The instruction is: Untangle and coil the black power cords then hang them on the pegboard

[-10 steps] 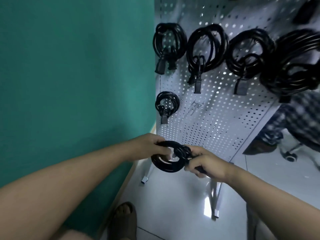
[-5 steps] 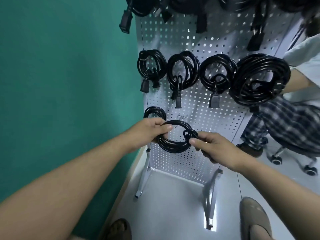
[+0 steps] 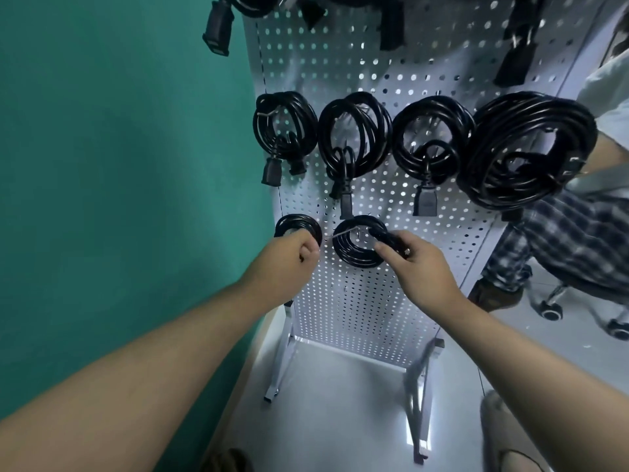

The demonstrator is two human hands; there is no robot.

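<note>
Right hand (image 3: 422,267) grasps the small coiled black power cord (image 3: 354,258) against the white perforated metal pegboard (image 3: 357,301); left hand (image 3: 289,258), clenched on nothing, sits just left.

My bare forearms reach forward. My left hand (image 3: 289,257) is curled into a fist just left of the coiled cord (image 3: 354,258); my right hand (image 3: 422,270) pinches that cord's right edge.

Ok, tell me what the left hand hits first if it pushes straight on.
The left hand would likely meet the small cord coil hanging just beyond it; depth is unclear.
</note>
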